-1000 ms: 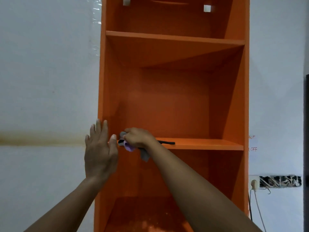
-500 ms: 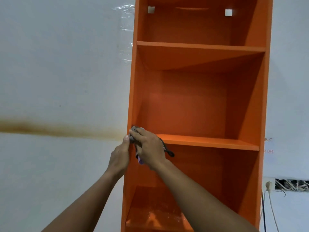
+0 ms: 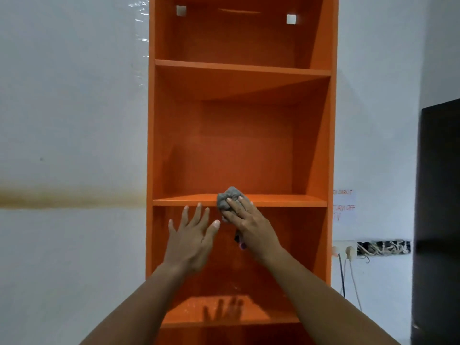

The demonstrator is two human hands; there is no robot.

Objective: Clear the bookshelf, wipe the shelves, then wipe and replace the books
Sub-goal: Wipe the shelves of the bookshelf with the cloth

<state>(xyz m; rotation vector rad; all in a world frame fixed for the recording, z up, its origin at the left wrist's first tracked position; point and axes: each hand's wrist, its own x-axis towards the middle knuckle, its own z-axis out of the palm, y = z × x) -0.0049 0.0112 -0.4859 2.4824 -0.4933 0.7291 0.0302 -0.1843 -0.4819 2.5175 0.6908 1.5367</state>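
Note:
The orange bookshelf (image 3: 321, 145) stands against the wall with no books on any shelf in view. My right hand (image 3: 249, 220) grips a bunched grey cloth (image 3: 227, 197) and presses it on the front edge of the middle shelf (image 3: 286, 202), a little left of its centre. A dark and purple end of the cloth hangs below my palm. My left hand (image 3: 191, 235) hovers just left of it, fingers spread and holding nothing, in front of the compartment under that shelf.
A tall black cabinet (image 3: 439, 220) stands at the right edge. Between it and the bookshelf are a paper note (image 3: 344, 207) and a wall socket (image 3: 348, 251) with plugs and hanging cables. The lower shelf (image 3: 261, 312) shows my hand's shadow.
My right hand has slid the cloth from the shelf's left corner towards its middle. My left hand has come off the left side panel and now hovers spread in front of the shelf.

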